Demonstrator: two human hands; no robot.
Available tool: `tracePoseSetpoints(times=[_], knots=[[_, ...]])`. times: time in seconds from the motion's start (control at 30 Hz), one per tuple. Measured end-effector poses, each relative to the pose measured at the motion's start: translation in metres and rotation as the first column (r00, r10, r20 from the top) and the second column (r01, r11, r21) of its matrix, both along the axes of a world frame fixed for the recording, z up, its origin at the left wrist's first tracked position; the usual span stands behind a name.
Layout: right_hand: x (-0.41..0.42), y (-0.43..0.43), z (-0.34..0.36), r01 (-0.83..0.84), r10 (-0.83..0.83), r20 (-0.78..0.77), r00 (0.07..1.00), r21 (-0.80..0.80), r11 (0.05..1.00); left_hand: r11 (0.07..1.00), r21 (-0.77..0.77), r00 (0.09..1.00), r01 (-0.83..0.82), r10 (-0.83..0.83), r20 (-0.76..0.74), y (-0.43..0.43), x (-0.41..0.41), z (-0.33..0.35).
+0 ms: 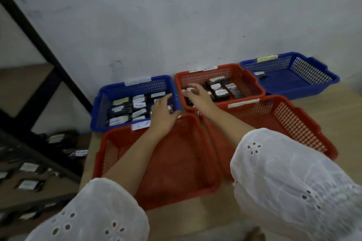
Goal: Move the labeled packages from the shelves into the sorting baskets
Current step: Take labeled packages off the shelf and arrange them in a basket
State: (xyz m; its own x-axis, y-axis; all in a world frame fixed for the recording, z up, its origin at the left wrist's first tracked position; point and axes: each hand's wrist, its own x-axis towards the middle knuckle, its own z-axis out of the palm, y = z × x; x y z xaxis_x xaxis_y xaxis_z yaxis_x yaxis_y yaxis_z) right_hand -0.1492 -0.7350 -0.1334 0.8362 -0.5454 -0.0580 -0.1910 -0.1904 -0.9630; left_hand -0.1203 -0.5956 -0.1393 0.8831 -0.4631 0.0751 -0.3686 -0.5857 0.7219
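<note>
1. Shelves [40, 45]: black-framed unit off the tabletop's left edge. Labeled packages [28, 184] lie on its lower boards, so the task is judged far from done.
2. Tabletop [333, 115]: pale wood, carrying five baskets against the wall.
3. Near red baskets, left [109, 154] and right [290, 121]: no contents seen.
4. Rear baskets: blue basket [100, 107] at the rear left, holding rows of packages. Red basket [197, 78] at the rear centre, holding several. Far blue basket [305, 68] towards the rear right corner, holding one.
5. Left hand [162, 112]: arm reaching over the near left basket, palm down on a package at the blue basket's near right corner. Fingers nearly straight and spread, gripping nothing visible.
6. Right hand [196, 94]: reaching into the red basket's left end, fingers bent over a package. Too blurred to tell whether it is held.
7. Step, as judged: depositing. Next move calls for freeing both hands and returning to the shelves.
</note>
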Motion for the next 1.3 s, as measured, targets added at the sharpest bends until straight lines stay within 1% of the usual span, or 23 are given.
tracePoseSetpoints(times=[0.1,0.17,0.33,0.43,0.5,0.63,0.77,0.87,1.03,1.13,1.3], knots=[[-0.017,0.050,0.001,-0.036,0.035,0.018,0.999,0.035,0.999,0.998,-0.037,0.999,0.046,-0.046,0.001,0.057,-0.016,0.001],[-0.030,0.080,0.003,-0.074,0.074,0.013,0.997,0.045,0.996,0.997,-0.057,0.999,0.049,-0.049,0.007,0.090,-0.027,0.003],[-0.057,0.147,0.012,-0.137,0.136,0.022,0.990,0.059,0.989,0.996,-0.093,0.999,0.014,-0.011,0.034,0.161,-0.055,0.002],[-0.072,0.185,0.009,-0.175,0.175,0.004,0.985,0.084,0.981,0.996,-0.092,0.994,-0.018,0.028,0.109,0.200,-0.073,0.003],[-0.085,0.214,0.006,-0.206,0.207,-0.001,0.978,0.097,0.974,0.990,-0.141,0.996,-0.024,0.037,0.087,0.227,-0.089,0.002],[-0.111,0.269,-0.002,-0.222,0.225,-0.010,0.974,0.121,0.967,0.993,-0.118,0.999,-0.011,0.016,0.044,0.279,-0.116,-0.004],[-0.123,0.323,-0.001,-0.264,0.271,-0.041,0.962,0.136,0.955,0.988,-0.124,0.996,-0.087,0.084,-0.029,0.332,-0.127,-0.011],[-0.116,0.366,0.003,-0.299,0.313,-0.072,0.947,0.162,0.940,0.979,-0.135,0.987,-0.156,0.150,-0.054,0.375,-0.117,-0.013],[-0.071,0.451,-0.009,-0.304,0.323,-0.094,0.942,0.175,0.936,0.971,-0.145,0.981,-0.192,0.185,-0.061,0.457,-0.072,-0.024],[-0.034,0.507,-0.021,-0.268,0.296,-0.108,0.949,0.215,0.939,0.970,-0.131,0.977,-0.206,0.196,-0.085,0.510,-0.031,-0.035],[0.021,0.586,-0.049,-0.166,0.209,-0.153,0.966,0.254,0.953,0.975,-0.100,0.962,-0.199,0.174,-0.210,0.583,0.034,-0.059]])
